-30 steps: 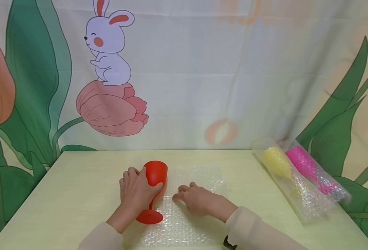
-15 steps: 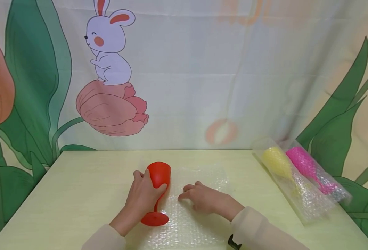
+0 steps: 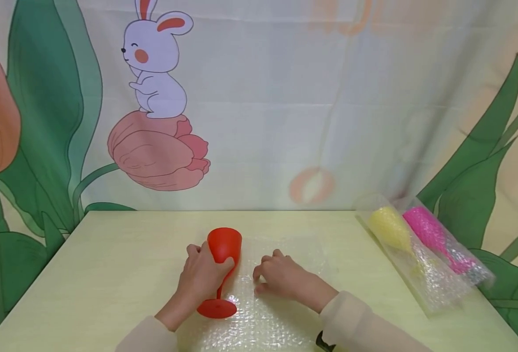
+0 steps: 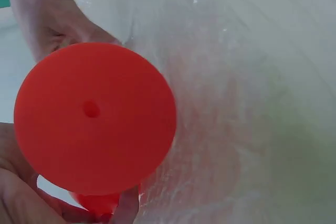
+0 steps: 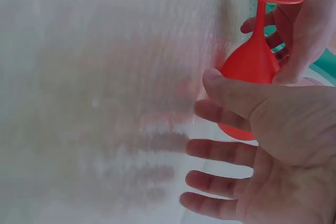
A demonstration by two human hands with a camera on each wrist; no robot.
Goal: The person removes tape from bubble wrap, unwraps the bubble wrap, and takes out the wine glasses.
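Observation:
A red plastic goblet (image 3: 222, 244) lies with its bowl away from me and its round foot (image 3: 216, 308) toward me. My left hand (image 3: 203, 274) grips the bowl from the left, thumb across it. In the left wrist view the foot's underside (image 4: 94, 140) hides most of that hand (image 4: 18, 198). A sheet of clear bubble wrap (image 3: 263, 322) is spread flat under and right of the goblet. My right hand (image 3: 285, 276) is over the bubble wrap, fingers loosely bent. In the right wrist view its fingers (image 5: 220, 151) are spread, with nothing held; fingertips are at or just above the sheet.
On the table's right side lie a yellow goblet (image 3: 390, 227) and a pink goblet (image 3: 423, 230), each inside bubble wrap. The pale table (image 3: 87, 283) ends at a printed cloth backdrop (image 3: 250, 122) with a rabbit and tulips.
My left hand and the goblet have shifted slightly right over the bubble wrap. My right hand has also moved a little right, and its fingers have bent more.

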